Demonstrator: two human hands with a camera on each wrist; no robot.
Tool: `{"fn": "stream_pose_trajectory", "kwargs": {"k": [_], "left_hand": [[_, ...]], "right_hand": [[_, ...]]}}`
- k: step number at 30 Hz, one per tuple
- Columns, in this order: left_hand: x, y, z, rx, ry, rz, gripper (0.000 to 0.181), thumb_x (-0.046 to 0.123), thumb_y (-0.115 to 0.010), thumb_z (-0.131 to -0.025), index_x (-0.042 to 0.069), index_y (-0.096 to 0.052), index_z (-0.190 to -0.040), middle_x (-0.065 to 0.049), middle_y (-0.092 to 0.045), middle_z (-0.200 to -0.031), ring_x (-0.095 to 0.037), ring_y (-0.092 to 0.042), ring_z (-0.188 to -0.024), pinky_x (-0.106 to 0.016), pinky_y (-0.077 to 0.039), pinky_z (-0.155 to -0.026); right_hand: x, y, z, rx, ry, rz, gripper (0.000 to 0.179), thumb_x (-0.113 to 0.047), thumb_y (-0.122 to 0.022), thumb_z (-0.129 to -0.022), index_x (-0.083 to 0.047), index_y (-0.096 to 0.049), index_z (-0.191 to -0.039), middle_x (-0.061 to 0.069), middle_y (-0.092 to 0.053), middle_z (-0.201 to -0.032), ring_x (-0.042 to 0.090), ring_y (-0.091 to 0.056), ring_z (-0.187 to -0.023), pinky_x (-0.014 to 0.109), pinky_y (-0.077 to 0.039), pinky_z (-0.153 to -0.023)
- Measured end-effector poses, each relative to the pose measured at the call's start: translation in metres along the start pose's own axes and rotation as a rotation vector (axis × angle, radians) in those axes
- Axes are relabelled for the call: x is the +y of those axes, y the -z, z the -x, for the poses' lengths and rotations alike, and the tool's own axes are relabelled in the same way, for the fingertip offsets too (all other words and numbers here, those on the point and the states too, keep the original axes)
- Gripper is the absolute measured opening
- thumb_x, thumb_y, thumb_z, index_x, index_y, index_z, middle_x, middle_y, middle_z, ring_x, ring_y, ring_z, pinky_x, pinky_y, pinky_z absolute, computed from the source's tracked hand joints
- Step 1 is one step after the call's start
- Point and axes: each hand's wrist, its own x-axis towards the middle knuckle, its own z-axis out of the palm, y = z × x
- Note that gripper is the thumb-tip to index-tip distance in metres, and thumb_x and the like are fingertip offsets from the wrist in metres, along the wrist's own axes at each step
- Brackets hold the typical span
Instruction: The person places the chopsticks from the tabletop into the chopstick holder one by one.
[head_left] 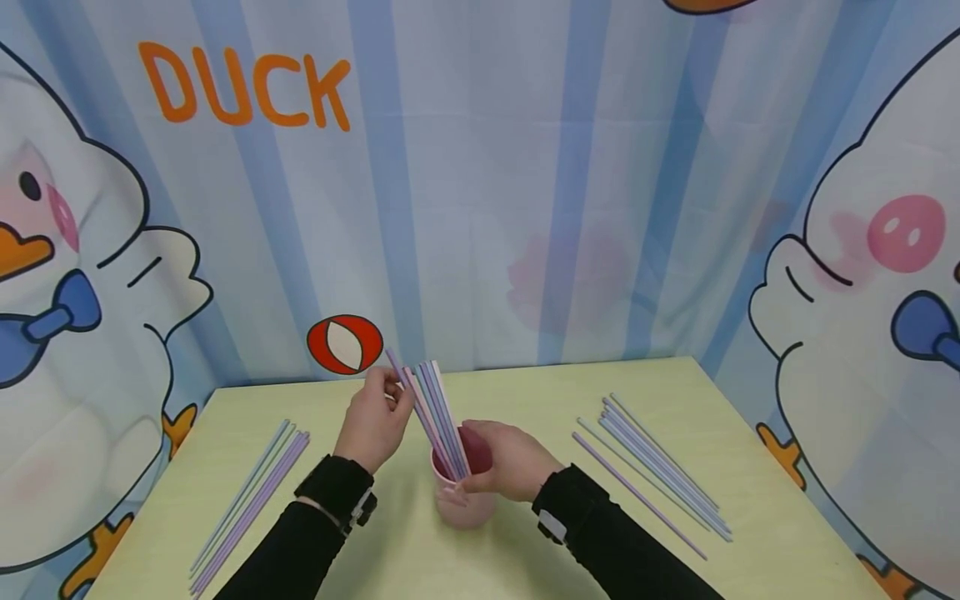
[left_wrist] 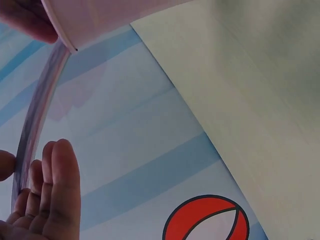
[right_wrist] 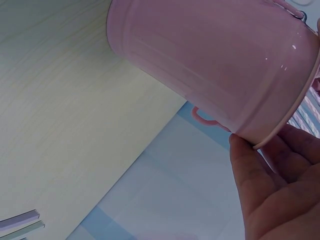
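A small pink metal bucket [head_left: 467, 508] stands upright on the table, with a bundle of thin pastel sticks [head_left: 444, 417] leaning left in it. My left hand [head_left: 375, 419] is at the upper left of the bundle. In the left wrist view, its thumb and fingers pinch a few purple and pink sticks [left_wrist: 39, 112] whose lower ends reach into the bucket. My right hand [head_left: 517, 461] grips the bucket's rim from the right. The right wrist view shows fingertips on both sides of the rim [right_wrist: 280, 129], close to the small loop handle [right_wrist: 202, 118].
Several blue and purple sticks [head_left: 255, 500] lie loose on the table [head_left: 397, 558] at left. More pale blue and purple sticks [head_left: 652, 458] lie spread at right. A duck-print curtain [head_left: 480, 183] hangs right behind the table's back edge.
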Motion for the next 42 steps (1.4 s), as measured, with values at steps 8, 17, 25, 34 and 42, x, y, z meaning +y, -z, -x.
{"fn": "stream_pose_trajectory", "kwargs": {"k": [8, 17, 25, 34, 42], "left_hand": [[-0.003, -0.008, 0.004, -0.051, 0.013, -0.021, 0.030, 0.028, -0.056, -0.099, 0.007, -0.047, -0.118, -0.010, -0.058, -0.095, -0.023, -0.055, -0.076, -0.030, -0.052, -0.061], [-0.005, -0.012, 0.007, -0.088, 0.029, -0.027, 0.031, 0.029, -0.056, -0.099, 0.007, -0.048, -0.119, -0.009, -0.057, -0.095, -0.023, -0.055, -0.079, -0.031, -0.053, -0.064], [-0.011, -0.010, 0.010, -0.085, 0.024, -0.057, 0.028, 0.026, -0.056, -0.099, 0.007, -0.051, -0.119, -0.010, -0.059, -0.096, -0.024, -0.055, -0.082, -0.035, -0.057, -0.071], [-0.051, 0.004, 0.013, -0.068, -0.020, -0.203, 0.026, 0.020, -0.059, -0.097, 0.003, -0.056, -0.117, -0.008, -0.057, -0.086, -0.022, -0.052, -0.071, -0.035, -0.054, -0.066], [-0.110, 0.036, 0.014, -0.095, -0.052, -0.398, 0.029, 0.012, -0.061, -0.094, -0.006, -0.059, -0.115, -0.016, -0.061, -0.092, -0.028, -0.057, -0.074, -0.044, -0.053, -0.068]], "right_hand": [[0.000, 0.000, 0.000, -0.005, -0.006, -0.010, 0.069, -0.032, -0.085, -0.073, -0.011, -0.057, -0.132, 0.003, -0.067, -0.119, 0.019, -0.062, -0.107, 0.040, -0.050, -0.097], [0.002, 0.000, -0.002, 0.000, 0.022, -0.006, 0.061, -0.030, -0.085, -0.073, -0.013, -0.060, -0.126, 0.000, -0.068, -0.113, 0.017, -0.062, -0.104, 0.038, -0.051, -0.095], [0.002, 0.000, 0.001, 0.006, 0.025, -0.017, 0.059, -0.029, -0.086, -0.072, -0.012, -0.061, -0.124, 0.001, -0.068, -0.111, 0.019, -0.063, -0.103, 0.039, -0.051, -0.094], [0.003, -0.002, 0.000, 0.008, 0.027, 0.012, 0.061, -0.031, -0.086, -0.072, -0.013, -0.061, -0.125, 0.000, -0.067, -0.114, 0.017, -0.061, -0.105, 0.040, -0.050, -0.097], [0.003, -0.001, -0.001, 0.002, 0.028, -0.006, 0.061, -0.031, -0.086, -0.072, -0.013, -0.060, -0.125, 0.000, -0.067, -0.114, 0.019, -0.062, -0.106, 0.041, -0.049, -0.098]]}}
